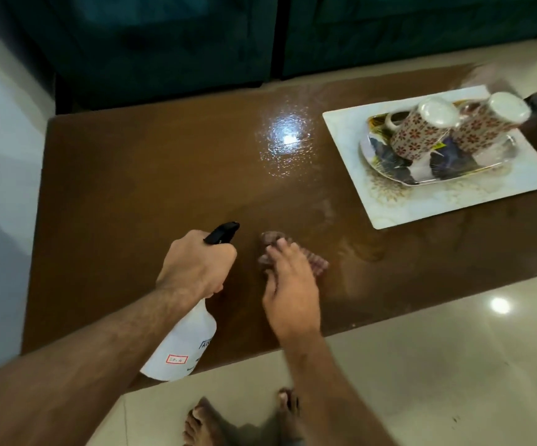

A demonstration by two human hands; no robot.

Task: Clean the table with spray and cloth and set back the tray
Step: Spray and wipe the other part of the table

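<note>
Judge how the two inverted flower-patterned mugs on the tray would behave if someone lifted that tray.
The flower-patterned mugs stand tall and upside down, loose on the glossy printed tray, so they would probably slide or tip. They look ceramic, likely breakable.

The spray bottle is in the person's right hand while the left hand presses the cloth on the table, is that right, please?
Hands swapped. The head view shows the left hand gripping the spray bottle, while the right hand presses the cloth on the table.

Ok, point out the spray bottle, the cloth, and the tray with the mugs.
spray bottle [182,346], head view, on its white body.
cloth [318,263], head view, on the edge showing beside the right hand.
tray [386,170], head view, on its near-left rim.
</note>
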